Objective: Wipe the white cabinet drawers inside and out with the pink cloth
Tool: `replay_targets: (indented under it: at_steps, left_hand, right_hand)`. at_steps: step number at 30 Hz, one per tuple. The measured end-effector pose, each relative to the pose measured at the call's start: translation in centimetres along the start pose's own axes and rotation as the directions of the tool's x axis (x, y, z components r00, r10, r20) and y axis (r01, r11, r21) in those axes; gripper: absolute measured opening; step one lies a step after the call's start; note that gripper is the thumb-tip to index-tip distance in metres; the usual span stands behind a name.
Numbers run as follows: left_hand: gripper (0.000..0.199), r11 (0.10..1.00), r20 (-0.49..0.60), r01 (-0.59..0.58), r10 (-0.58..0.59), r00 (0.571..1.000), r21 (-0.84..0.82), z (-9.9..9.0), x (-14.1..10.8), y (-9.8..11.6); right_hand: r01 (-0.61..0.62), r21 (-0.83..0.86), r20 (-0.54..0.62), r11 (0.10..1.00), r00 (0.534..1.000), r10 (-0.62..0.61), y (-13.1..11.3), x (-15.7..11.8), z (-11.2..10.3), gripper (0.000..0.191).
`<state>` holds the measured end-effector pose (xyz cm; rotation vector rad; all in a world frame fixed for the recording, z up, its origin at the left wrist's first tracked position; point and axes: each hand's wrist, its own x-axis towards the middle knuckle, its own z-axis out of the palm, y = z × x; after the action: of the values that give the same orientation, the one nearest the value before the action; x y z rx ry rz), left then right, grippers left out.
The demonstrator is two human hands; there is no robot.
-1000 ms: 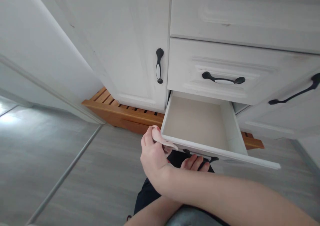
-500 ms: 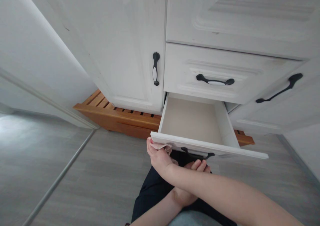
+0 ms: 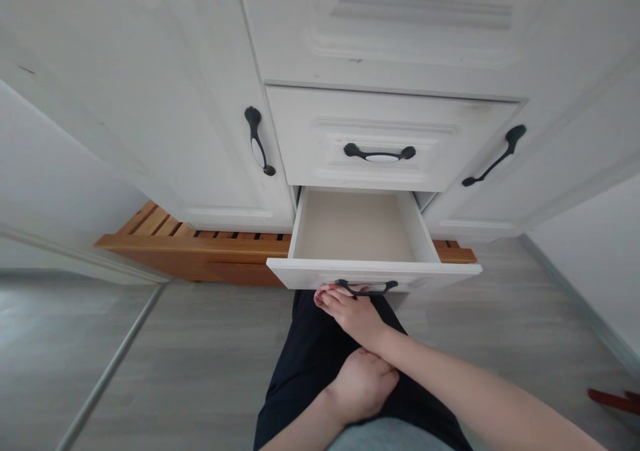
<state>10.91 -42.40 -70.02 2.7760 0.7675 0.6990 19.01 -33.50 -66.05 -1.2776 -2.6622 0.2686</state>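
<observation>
Open drawer (image 3: 360, 231), lower centre of frame. My right hand (image 3: 356, 315), fingers fairly straight, is at its handle (image 3: 379, 292) (can't tell if holding anything); left hand (image 3: 363, 386) curled below, palm hidden. A careless push could slide the drawer in, knuckles snagging the handle.

Looks like a home, exact room unclear: white panelled cabinet (image 3: 200, 71) with ornate black-and-white handles (image 3: 382, 158), slatted wooden base (image 3: 185, 254) under it, grey wood-look floor (image 3: 210, 344), plain white wall (image 3: 600, 258) with grey skirting (image 3: 575, 302)
</observation>
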Motion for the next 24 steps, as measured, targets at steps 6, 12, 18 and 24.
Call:
replay_targets:
  at_steps: [6,12,18,24]
  left_hand:
    - [0.027,0.963,-0.443,0.24,-0.268,0.856,-0.118,-4.0,2.0,-1.1]
    - [0.051,0.924,-0.45,0.366,-0.279,0.848,0.116,-5.6,5.5,-2.5]
    - [0.058,0.897,-0.318,0.394,-0.321,0.892,0.199,-4.2,6.1,-3.7]
    - [0.056,0.884,-0.205,0.415,-0.374,0.904,0.215,-4.5,8.6,-6.2]
  right_hand:
    - [-0.01,-0.275,-0.042,0.961,0.999,-0.002,4.0,-5.6,-2.8,0.053]
    - [-0.065,-0.409,-0.244,0.91,0.969,-0.04,9.4,-11.6,-1.8,0.033]
    - [-0.136,-0.416,-0.322,0.899,0.947,-0.006,12.8,-13.7,-3.3,0.037]
    - [-0.242,-0.368,-0.288,0.898,0.948,0.137,12.8,-9.1,-5.0,0.037]
